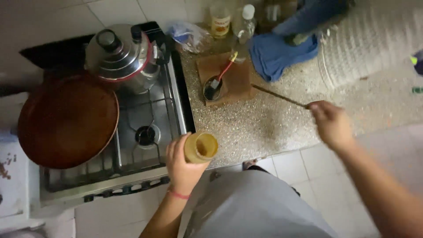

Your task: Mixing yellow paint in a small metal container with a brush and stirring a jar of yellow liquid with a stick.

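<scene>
My left hand (181,166) grips a small open yellowish jar (201,147), held over the front edge of the speckled counter (264,128) beside the stove. My right hand (331,124) is out to the right over the counter and pinches the end of a long thin brown stick (278,96) that points up and left toward a brown board (227,79). On that board lies a metal spoon (214,86) with a red and yellow handle.
A gas stove (150,128) at left carries a large round brown pan (66,121) and a steel pressure cooker (123,55). A blue cloth (277,55), bottles (243,22), a plastic bag (188,35) and a white woven basket (365,44) crowd the counter's back.
</scene>
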